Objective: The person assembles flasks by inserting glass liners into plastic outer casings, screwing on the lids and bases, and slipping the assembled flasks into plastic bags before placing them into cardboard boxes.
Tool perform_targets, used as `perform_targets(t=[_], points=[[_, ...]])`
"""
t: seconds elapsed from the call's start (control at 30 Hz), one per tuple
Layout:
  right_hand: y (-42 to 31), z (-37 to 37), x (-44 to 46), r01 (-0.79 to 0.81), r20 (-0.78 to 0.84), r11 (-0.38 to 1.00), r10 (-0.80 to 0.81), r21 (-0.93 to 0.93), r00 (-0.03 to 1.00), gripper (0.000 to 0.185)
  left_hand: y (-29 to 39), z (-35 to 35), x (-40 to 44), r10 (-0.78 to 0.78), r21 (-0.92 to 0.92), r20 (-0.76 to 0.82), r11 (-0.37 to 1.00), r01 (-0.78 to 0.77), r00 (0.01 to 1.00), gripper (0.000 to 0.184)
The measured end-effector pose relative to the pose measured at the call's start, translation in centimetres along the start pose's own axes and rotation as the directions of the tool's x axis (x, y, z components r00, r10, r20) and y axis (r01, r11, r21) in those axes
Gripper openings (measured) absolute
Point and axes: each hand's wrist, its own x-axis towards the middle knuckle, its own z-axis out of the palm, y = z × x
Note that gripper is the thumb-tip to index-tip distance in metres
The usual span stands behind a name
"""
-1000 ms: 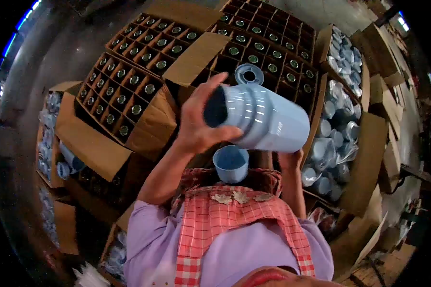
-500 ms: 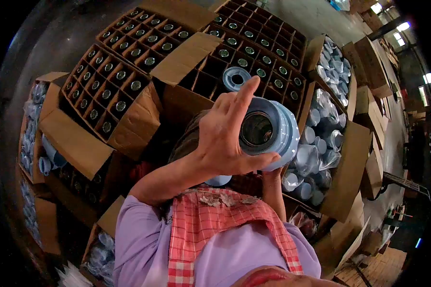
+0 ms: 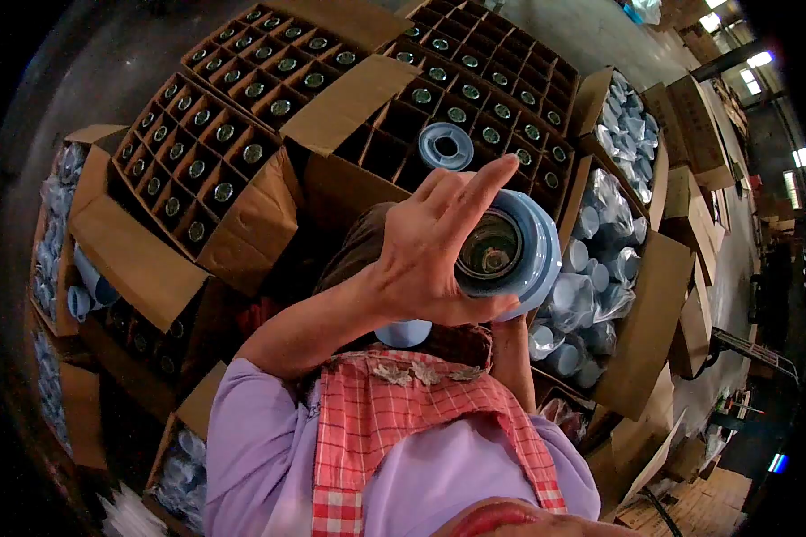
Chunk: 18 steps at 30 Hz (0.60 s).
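Observation:
A light-blue vacuum flask body (image 3: 539, 255) faces me with its round mouth up, and a shiny glass liner (image 3: 491, 252) shows inside. My left hand (image 3: 430, 246) reaches across from the left and grips the rim, thumb at the near edge, index finger stretched along the far side. Behind and below the flask is my right hand; only the wrist (image 3: 510, 336) shows and its fingers are hidden. A light-blue plastic ring (image 3: 445, 146) lies on the box dividers just beyond the flask. Near my lap is another light-blue part (image 3: 403, 333), partly covered by my forearm.
Divided cartons (image 3: 242, 228) of glass liners stand ahead and to the left. To the right, an open carton (image 3: 640, 322) holds bagged light-blue cups (image 3: 591, 268). More cartons with bagged blue parts (image 3: 54, 233) line the left side. A cardboard flap (image 3: 349, 107) sticks up ahead.
My left hand and the flask have shifted slightly right and down, and the mouth is turned a little more toward me. The blue ring stays on the dividers.

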Motion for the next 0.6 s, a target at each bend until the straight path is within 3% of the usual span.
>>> perform_targets(t=[0.07,0.2,0.23,0.3,0.33,0.37,0.4,0.43,0.47,0.5,0.57,0.6], points=[[-0.4,-1.8,0.2,-0.157,-0.096,0.981,0.146,-0.118,0.985,0.068,-0.4,-0.2,-0.1,0.034,-0.027,0.041,0.999,-0.033,0.999,0.093],[-0.9,-3.9,0.4,-0.264,-0.145,0.933,0.235,-0.243,0.961,0.063,-1.6,-1.2,-0.7,0.023,-0.058,0.108,0.998,-0.017,0.994,0.09],[-1.2,-5.0,0.6,-0.277,-0.145,0.929,0.248,-0.244,0.958,0.061,-2.5,-1.5,-1.0,-0.028,-0.04,0.141,0.999,0.034,0.99,0.089],[-1.8,-7.6,0.9,-0.288,-0.153,0.927,0.257,-0.239,0.954,0.058,-5.2,-2.5,-2.2,-0.22,-0.196,0.237,0.943,0.268,0.946,0.088],[-1.9,-8.7,0.8,-0.291,-0.169,0.929,0.257,-0.228,0.952,0.057,-6.1,-3.0,-3.0,-0.354,-0.519,0.28,0.726,0.451,0.892,0.089],[-1.7,-9.3,0.7,-0.293,-0.19,0.931,0.254,-0.219,0.948,0.055,-7.0,-3.6,-3.9,-0.46,-0.741,0.377,0.371,0.559,0.804,0.089],[-2.4,-6.7,2.0,-0.291,-0.253,0.924,0.229,-0.248,0.94,0.047,-7.8,-4.3,-4.8,-0.482,-0.827,0.439,0.112,0.55,0.758,0.089],[-3.4,-4.4,2.6,-0.394,-0.324,0.842,0.28,-0.37,0.904,0.039,-7.3,-4.9,-5.3,-0.466,-0.817,0.433,0.158,0.554,0.771,0.087],[-4.1,-2.5,3.6,-0.422,-0.266,0.69,0.328,-0.588,0.907,0.032,-8.2,-5.0,-6.4,-0.536,-0.786,0.43,0.174,0.593,0.727,0.085],[-3.6,-2.7,4.2,-0.354,-0.139,0.724,0.342,-0.592,0.93,0.034,-9.4,-4.9,-8.2,-0.603,-0.752,0.415,0.194,0.63,0.681,0.084],[-1.3,-2.8,4.9,-0.296,-0.06,0.715,0.337,-0.634,0.94,0.05,-11.1,-5.0,-12.9,-0.871,-0.696,0.287,0.098,0.712,0.4,0.072],[-1.3,-2.7,4.9,-0.342,-0.03,0.763,0.391,-0.548,0.92,0.058,-13.2,-5.7,-15.9,-0.827,-0.691,0.314,0.137,0.71,0.466,0.062]])
